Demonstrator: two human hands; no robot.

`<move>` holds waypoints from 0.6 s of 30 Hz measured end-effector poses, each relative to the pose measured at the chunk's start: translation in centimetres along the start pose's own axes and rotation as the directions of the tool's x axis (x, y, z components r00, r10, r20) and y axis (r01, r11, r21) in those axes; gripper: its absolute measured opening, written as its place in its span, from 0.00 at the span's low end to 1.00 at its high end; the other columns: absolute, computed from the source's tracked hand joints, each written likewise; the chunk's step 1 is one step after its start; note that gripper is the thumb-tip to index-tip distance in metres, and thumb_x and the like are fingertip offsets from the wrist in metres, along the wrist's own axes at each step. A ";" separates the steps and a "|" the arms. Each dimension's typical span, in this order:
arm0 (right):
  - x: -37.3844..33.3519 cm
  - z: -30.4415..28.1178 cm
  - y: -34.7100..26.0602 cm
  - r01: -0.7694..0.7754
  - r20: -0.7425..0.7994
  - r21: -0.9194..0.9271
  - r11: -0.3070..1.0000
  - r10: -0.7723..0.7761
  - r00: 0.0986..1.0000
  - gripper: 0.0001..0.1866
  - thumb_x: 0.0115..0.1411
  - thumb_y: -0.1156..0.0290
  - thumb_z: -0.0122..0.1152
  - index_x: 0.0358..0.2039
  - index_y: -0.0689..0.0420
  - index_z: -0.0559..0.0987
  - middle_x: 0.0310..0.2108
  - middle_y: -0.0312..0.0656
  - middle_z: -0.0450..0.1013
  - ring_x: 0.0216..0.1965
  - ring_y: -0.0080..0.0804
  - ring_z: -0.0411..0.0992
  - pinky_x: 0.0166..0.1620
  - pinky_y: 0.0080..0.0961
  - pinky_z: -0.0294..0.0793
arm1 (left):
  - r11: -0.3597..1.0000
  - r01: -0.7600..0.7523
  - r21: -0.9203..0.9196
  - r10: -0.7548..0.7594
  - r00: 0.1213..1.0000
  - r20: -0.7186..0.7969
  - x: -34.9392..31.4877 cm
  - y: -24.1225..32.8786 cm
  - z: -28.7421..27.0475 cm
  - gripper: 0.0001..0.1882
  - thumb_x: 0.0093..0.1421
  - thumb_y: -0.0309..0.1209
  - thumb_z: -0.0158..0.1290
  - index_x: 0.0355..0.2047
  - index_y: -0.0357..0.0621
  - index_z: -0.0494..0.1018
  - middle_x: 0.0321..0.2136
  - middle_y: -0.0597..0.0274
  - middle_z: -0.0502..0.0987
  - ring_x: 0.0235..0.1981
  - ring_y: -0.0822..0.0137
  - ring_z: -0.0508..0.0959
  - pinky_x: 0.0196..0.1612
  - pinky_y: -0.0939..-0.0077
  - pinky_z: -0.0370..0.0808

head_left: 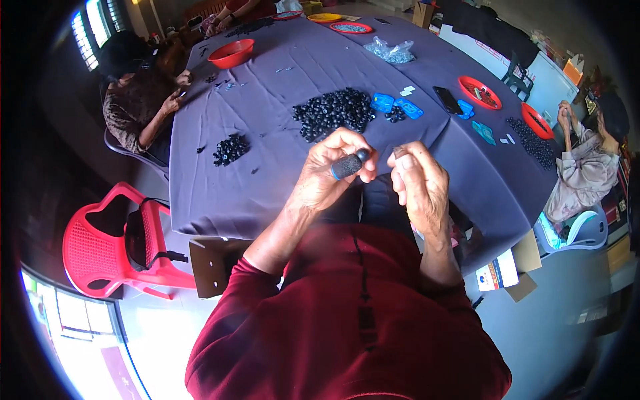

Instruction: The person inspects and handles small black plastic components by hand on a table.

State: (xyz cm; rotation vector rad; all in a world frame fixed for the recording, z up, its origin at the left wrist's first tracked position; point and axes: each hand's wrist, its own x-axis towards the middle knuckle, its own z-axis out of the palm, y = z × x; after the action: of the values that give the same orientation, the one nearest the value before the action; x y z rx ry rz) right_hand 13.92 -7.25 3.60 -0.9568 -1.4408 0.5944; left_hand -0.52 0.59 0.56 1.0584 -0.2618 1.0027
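My left hand (323, 170) is raised over the near table edge, its thumb covered by a dark finger sleeve (346, 167) with a blue rim. A small round black piece (363, 154) is pinched at that thumb's tip. Beside it, a short gap away, my right hand (421, 190) is closed with thumb and fingertips together. Something small and brownish shows at its fingertips, too little to name. Just beyond my hands lies a big pile of glossy black pieces (333, 113), and a smaller pile (231, 149) sits to the left.
Blue packets (407, 108), a phone (447, 100) and red trays (480, 92) lie right of the pile. A red bowl (231, 53) and a clear bag (390, 51) stand farther back. Other people sit around the cloth-covered table (267, 193). A pink chair (107, 247) stands at left.
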 end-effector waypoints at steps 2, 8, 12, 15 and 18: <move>-0.2 0.0 0.0 -0.004 0.039 -0.020 1.000 0.005 0.999 0.14 0.61 0.63 0.44 0.27 0.61 0.70 0.14 0.30 0.60 0.14 0.11 0.55 0.16 0.10 0.54 | 0.999 -0.027 0.020 0.028 1.000 -0.008 0.0 -0.1 0.3 0.09 0.54 0.27 0.52 0.35 0.37 0.67 0.27 0.57 0.72 0.29 0.68 0.73 0.36 0.75 0.71; -0.6 0.1 -0.2 0.018 0.091 -0.057 0.998 -0.013 0.996 0.15 0.61 0.63 0.48 0.24 0.61 0.69 0.14 0.29 0.61 0.14 0.11 0.56 0.16 0.10 0.54 | 0.999 0.010 0.053 -0.008 0.999 -0.034 -0.4 -0.7 0.3 0.15 0.53 0.31 0.54 0.37 0.34 0.67 0.28 0.58 0.72 0.28 0.71 0.71 0.35 0.78 0.68; -0.6 0.1 0.5 0.050 0.122 -0.132 0.990 -0.034 0.992 0.15 0.60 0.63 0.48 0.25 0.63 0.71 0.17 0.32 0.66 0.16 0.12 0.57 0.19 0.12 0.57 | 0.996 0.068 -0.057 -0.070 0.997 -0.043 -0.7 -0.7 0.3 0.20 0.53 0.36 0.53 0.40 0.31 0.67 0.29 0.58 0.72 0.30 0.71 0.71 0.37 0.79 0.68; -0.4 0.1 0.5 0.052 0.142 -0.203 0.978 -0.023 0.990 0.14 0.60 0.64 0.49 0.26 0.63 0.72 0.18 0.33 0.67 0.16 0.12 0.58 0.19 0.12 0.57 | 0.995 0.065 -0.072 -0.071 0.994 -0.083 -0.7 -0.9 0.0 0.20 0.53 0.37 0.54 0.39 0.32 0.67 0.29 0.58 0.72 0.31 0.71 0.71 0.38 0.79 0.68; -0.4 0.1 0.6 0.065 0.129 -0.215 0.974 -0.038 0.991 0.14 0.60 0.65 0.48 0.26 0.63 0.72 0.17 0.33 0.67 0.17 0.12 0.58 0.19 0.12 0.58 | 0.996 0.070 -0.049 -0.073 0.995 -0.070 -0.7 -0.9 0.0 0.20 0.52 0.36 0.55 0.38 0.32 0.67 0.30 0.58 0.72 0.31 0.71 0.71 0.38 0.78 0.68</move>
State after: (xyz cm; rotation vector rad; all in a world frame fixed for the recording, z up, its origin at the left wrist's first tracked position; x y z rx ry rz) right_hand 13.85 -7.28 2.90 -1.0660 -1.6633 0.4698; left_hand -0.15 0.12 -0.43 0.9817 -0.1866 0.9636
